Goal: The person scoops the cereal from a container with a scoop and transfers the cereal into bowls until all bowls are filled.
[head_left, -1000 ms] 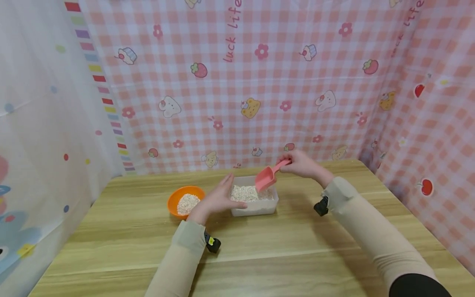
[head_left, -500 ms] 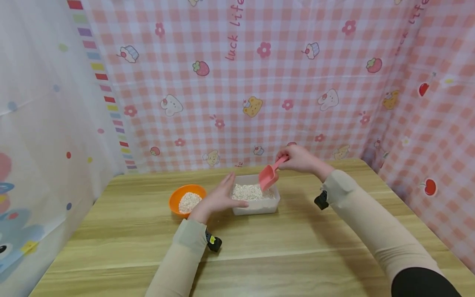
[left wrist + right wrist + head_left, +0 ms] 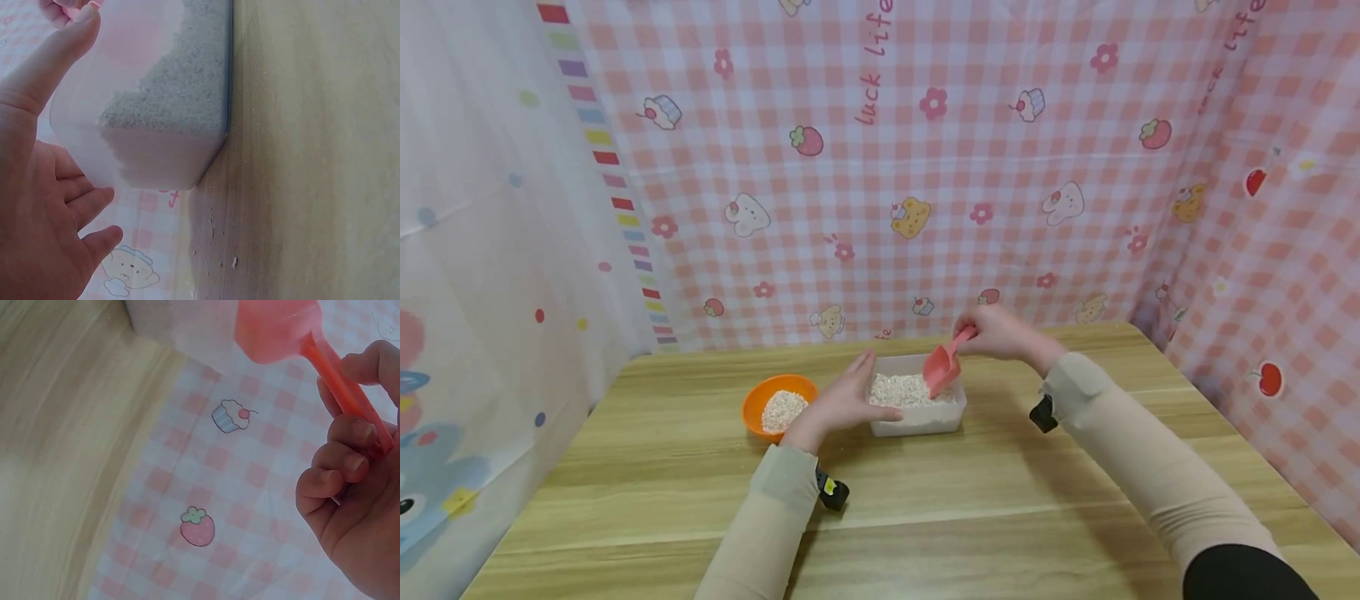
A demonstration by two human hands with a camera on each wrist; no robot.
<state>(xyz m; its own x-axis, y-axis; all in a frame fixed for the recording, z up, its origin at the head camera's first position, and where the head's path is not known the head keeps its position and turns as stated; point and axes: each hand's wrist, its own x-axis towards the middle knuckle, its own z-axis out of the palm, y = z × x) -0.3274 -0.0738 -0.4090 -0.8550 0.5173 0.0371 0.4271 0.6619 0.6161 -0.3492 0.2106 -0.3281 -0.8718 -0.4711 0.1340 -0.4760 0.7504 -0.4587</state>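
Observation:
My right hand grips the handle of a pink plastic scoop; curled fingers and the thumb show in the right wrist view. The scoop tilts down, its tip meeting pale oat-like flakes at the right end of a translucent white box. At the box's left end is my left hand, its thumb along the front rim and its fingers spread, fairly straight, by the left side. In the left wrist view, flakes slope up inside the box wall.
An orange bowl holding a heap of similar flakes stands left of the box, partly behind my left hand and wrist. A few stray flakes lie on the wooden table. A pink checked curtain hangs at the table's back edge.
The scoop has shifted slightly right and then dipped lower into the flakes, its handle steeper than a second ago. My left hand, the box and the bowl hold their places.

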